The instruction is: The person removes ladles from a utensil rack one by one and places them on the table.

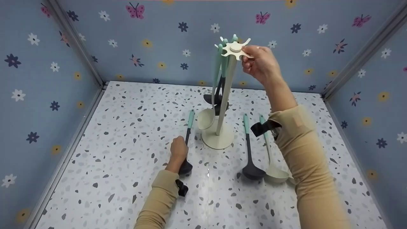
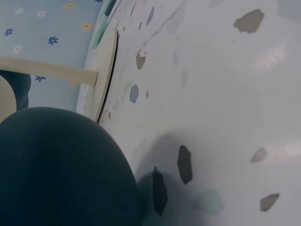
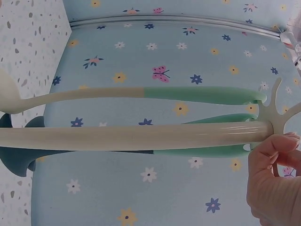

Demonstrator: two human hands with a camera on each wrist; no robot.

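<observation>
A cream utensil stand (image 1: 226,95) has a round base (image 1: 217,142) and a hooked top (image 1: 236,48). My right hand (image 1: 262,62) pinches one hook at that top between thumb and fingers. Hanging from other hooks are a cream ladle (image 1: 206,118) and dark utensils (image 3: 19,162) with green handles (image 3: 202,94). Left of the base, my left hand (image 1: 179,149) grips the dark shaft of a ladle, its green handle (image 1: 190,119) pointing away from me. The dark bowl (image 2: 61,165) of this ladle fills the lower left of the left wrist view.
Right of the stand, a dark ladle (image 1: 253,171) and a cream ladle (image 1: 276,175) lie side by side on the speckled table (image 1: 127,143). The right sleeve (image 1: 313,165) partly covers another cream piece (image 1: 291,180). Flowered panels (image 1: 178,38) enclose the back and sides.
</observation>
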